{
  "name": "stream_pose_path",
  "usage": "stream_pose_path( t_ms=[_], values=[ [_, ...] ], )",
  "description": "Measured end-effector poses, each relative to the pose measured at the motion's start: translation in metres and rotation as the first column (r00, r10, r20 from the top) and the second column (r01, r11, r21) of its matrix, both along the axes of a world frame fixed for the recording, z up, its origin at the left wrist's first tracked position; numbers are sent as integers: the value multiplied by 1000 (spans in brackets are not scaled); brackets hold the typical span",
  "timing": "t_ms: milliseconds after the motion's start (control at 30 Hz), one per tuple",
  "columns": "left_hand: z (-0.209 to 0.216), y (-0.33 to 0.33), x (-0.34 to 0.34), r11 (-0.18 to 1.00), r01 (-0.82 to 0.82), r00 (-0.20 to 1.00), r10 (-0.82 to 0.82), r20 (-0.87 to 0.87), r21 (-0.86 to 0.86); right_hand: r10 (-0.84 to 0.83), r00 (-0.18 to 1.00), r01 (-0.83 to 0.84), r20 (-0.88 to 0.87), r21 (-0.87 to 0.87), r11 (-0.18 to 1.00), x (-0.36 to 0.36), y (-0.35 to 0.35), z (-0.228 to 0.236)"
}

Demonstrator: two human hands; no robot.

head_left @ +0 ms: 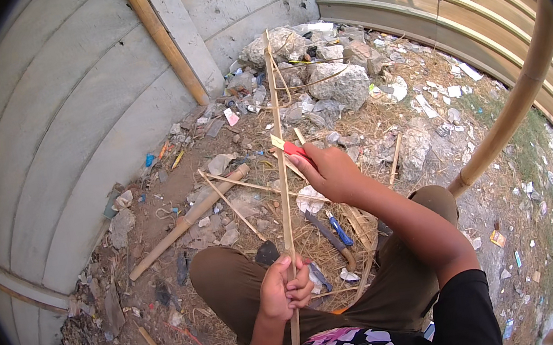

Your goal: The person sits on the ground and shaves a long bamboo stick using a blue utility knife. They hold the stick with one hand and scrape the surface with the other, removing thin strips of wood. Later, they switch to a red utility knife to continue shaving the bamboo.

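Observation:
A long, thin bamboo strip (286,205) stands nearly upright in front of me, running from my lap toward the rocks. My left hand (285,287) is closed around its lower part, between my knees. Higher up, my right hand (331,172) grips a red-handled cutter knife (296,149). The knife's blade lies against the strip, and a thin sliver (280,76) hangs off the strip above it. Below my right hand, a large knife with a wooden handle (328,240) and a blue cutter (339,229) rest on the ground among bamboo shavings.
A cut bamboo pole (190,222) lies on the littered ground at left, with thin strips beside it. A thick bamboo pole (515,108) slants up at right. Large rocks (338,85) sit ahead, between a concrete wall (73,121) and a metal fence (435,11).

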State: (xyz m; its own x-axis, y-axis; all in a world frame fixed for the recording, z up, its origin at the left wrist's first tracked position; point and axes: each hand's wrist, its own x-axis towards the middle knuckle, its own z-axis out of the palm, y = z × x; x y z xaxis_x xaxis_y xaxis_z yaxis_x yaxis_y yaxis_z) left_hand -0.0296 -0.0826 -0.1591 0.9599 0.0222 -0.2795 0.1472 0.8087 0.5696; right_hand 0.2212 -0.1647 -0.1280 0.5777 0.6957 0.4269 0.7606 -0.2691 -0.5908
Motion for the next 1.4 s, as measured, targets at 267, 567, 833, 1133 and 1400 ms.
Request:
stream_pose_path(
  t_ms=[267, 567, 833, 1133, 1400],
  values=[
    [54, 4, 23, 901, -261, 961, 207, 185, 346, 200, 930, -240, 308, 97, 966, -52, -15, 15],
    [47, -8, 39, 907, -287, 946, 218, 241, 308, 250, 851, -293, 461, 24, 956, -46, -28, 24],
    [29, -8, 32, 946, -244, 964, 213, 157, 215, 192, 803, -195, 564, -56, 979, -46, -23, 12],
    [22, -21, 29, 970, -193, 977, 178, 114, 147, -93, 875, 75, 476, 57, 996, -23, -9, 25],
    [9, -45, 46, 977, 67, 997, -71, 11, 203, -336, 941, 336, 32, -1, 942, 34, -29, 44]
  ],
)
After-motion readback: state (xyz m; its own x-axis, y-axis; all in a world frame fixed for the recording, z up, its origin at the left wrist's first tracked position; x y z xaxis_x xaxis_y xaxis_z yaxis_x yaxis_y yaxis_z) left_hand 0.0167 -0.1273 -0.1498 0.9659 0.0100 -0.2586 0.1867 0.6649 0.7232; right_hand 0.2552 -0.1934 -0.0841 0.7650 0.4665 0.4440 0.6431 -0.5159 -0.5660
